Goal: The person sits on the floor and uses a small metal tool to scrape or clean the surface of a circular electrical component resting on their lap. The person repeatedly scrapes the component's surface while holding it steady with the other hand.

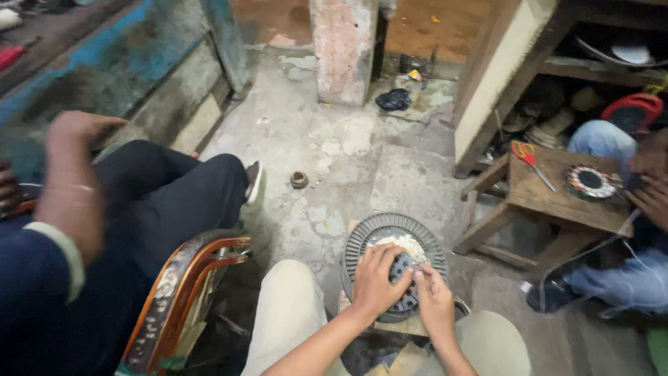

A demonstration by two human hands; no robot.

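Note:
A round grey metal disc with a ribbed rim [362,240] rests on a wooden block between my knees. A white pad of material [401,243] lies on its upper part. My left hand [376,280] lies flat over the disc's centre, fingers spread and pressing down. My right hand [433,298] sits at the disc's lower right, fingertips pinched together on a small white piece next to the left hand's fingers. What lies under my hands is hidden.
A seated person in dark clothes [104,230] fills the left, in a wooden-armed chair [188,278]. At right, another person's hand [650,191] works a round coil part [590,182] on a small wooden stool [550,202] with red-handled scissors [527,155]. A small ring [299,179] lies on the concrete floor.

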